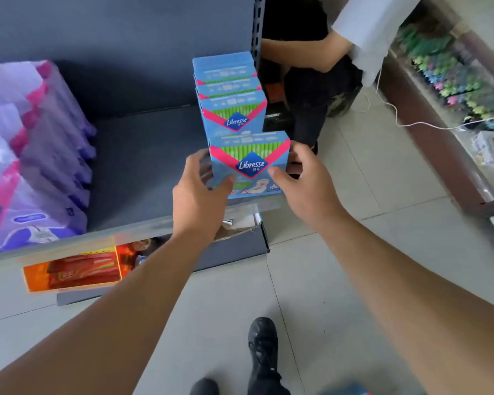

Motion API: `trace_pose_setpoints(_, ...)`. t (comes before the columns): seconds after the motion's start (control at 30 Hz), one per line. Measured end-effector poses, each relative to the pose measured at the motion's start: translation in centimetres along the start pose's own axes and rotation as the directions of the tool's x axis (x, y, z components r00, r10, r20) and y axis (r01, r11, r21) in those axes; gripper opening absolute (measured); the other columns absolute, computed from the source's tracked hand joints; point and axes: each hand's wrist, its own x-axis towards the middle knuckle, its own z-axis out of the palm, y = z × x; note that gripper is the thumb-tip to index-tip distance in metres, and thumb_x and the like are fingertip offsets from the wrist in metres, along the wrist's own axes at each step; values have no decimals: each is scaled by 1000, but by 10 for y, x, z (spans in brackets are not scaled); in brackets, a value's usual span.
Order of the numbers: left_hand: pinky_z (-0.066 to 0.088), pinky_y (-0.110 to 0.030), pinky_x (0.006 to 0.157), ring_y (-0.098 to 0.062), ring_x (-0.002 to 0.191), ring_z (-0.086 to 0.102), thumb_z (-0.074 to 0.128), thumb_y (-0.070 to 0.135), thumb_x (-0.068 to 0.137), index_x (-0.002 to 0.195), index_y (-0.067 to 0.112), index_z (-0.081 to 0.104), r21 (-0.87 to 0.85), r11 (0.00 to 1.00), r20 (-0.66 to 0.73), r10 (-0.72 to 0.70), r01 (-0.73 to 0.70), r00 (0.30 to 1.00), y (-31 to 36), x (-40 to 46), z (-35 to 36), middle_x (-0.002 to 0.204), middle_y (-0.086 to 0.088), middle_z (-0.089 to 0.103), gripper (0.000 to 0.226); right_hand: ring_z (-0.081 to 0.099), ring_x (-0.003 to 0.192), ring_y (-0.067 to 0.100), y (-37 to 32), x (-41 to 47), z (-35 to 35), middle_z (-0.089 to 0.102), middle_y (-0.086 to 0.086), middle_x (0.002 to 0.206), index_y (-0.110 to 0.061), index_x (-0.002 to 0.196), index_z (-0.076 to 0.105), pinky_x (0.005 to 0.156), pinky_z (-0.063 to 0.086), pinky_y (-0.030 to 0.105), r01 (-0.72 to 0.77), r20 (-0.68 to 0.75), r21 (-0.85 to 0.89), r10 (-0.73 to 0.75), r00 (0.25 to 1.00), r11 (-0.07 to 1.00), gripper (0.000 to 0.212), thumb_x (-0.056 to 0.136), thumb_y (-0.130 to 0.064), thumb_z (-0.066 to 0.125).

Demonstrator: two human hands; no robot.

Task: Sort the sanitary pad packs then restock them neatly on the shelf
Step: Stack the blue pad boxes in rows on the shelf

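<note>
I am looking down at a dark grey shop shelf (143, 166) that fills the left and middle of the view, with pale tiled floor (311, 280) to the right and near me. On the far left of the shelf, purple Libresse pad packs (35, 155) lean in a row, kept apart from the blue ones, which suggests the sorting by kind is already under way. Along the shelf's right edge, against the upright post (257, 38), a row of blue Libresse boxes (228, 92) stands upright, one behind another, logos facing me so a shopper could read them.

My two hands hold the nearest blue box (250, 163) at the front of that row, upright and just above or on the shelf lip; I cannot tell whether it rests there yet. My left hand (200, 192) grips its left side, fingers curled behind and thumb across the front. My right hand (305, 178) grips the right side the same way, thumb on the front face. Holding both sides keeps the box square to the row, so I judge I am lining it up as the front pack.

Below, a lower shelf shows orange packets (77, 272). Another person's arm (311, 49) reaches in beyond the post. My black shoe (263, 349) is on the floor.
</note>
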Motion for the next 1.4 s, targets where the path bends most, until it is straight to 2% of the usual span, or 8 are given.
trace_pose_setpoints(0.1, 49, -11, 79, 4, 98, 62, 74, 26, 85, 127, 27, 49, 26, 1000, -77, 4, -2, 997, -5, 23, 7, 108, 19, 64, 49, 61, 103, 5, 5, 28, 14, 65, -7, 115, -17, 130, 52, 72, 49, 8, 38, -4, -24, -38, 999, 999, 40, 92, -22, 65)
trace_pose_setpoints(0.27, 48, -6, 72, 4, 94, 64, 74, 24, 85, 122, 26, 50, 64, 998, -127, -6, 14, 992, -15, 53, 18, 105, 15, 67, 44, 62, 105, 6, 16, 62, 30, 66, -6, 116, -16, 127, 54, 76, 48, 8, 77, -19, -70, -78, 997, 995, 38, 92, -23, 66)
trace_pose_setpoints(0.53, 55, -34, 84, -4, 99, 65, 72, 19, 86, 122, 25, 46, 143, 990, -136, 18, 1, 990, -12, 76, 29, 102, 16, 64, 45, 62, 101, 5, 19, 78, 30, 66, -6, 113, -15, 121, 52, 72, 49, 9, 79, -74, -106, -87, 993, 991, 34, 92, -25, 66)
trace_pose_setpoints(0.73, 54, -30, 82, -3, 95, 62, 72, 20, 87, 121, 22, 45, 170, 985, -146, 26, -1, 989, -13, 79, 31, 102, 17, 61, 44, 63, 103, 10, 21, 83, 34, 67, -3, 113, -14, 116, 51, 78, 58, 30, 65, -76, -152, -77, 994, 986, 31, 92, -26, 67)
trace_pose_setpoints(0.93, 54, -31, 81, -9, 100, 64, 71, 21, 88, 124, 18, 44, 207, 978, -128, 59, -31, 990, -12, 78, 29, 113, 13, 64, 46, 64, 101, 11, 24, 83, 34, 67, -4, 111, -14, 116, 51, 76, 56, 25, 58, -38, -165, -65, 997, 985, 34, 90, -26, 69)
trace_pose_setpoints(1.13, 47, -28, 81, -15, 117, 54, 66, 17, 87, 131, 17, 38, 254, 967, -115, 48, -17, 992, -14, 68, 26, 133, 6, 55, 52, 57, 115, 14, 21, 70, 25, 62, 0, 125, -13, 132, 48, 92, 52, 31, 24, -24, -189, -29, 999, 982, 48, 91, -26, 67)
trace_pose_setpoints(1.27, 30, -17, 91, -19, 129, 36, 60, 17, 87, 137, 11, 40, 356, 919, -181, 248, -172, 952, -9, 35, 19, 142, -4, 42, 54, 51, 124, 16, 13, 35, 8, 56, 2, 136, -12, 139, 45, 96, 42, 25, 44, -32, -270, -55, 998, 962, 49, 95, -24, 60)
trace_pose_setpoints(1.4, 39, -30, 96, -23, 117, 42, 57, 14, 85, 127, 9, 49, 404, 810, -27, 476, -426, 879, 2, -11, 15, 128, -8, 51, 43, 52, 119, 19, 11, -28, -18, 59, 3, 130, -11, 135, 52, 92, 42, 25, 107, -55, -407, -141, 989, 907, 41, 95, -18, 55)
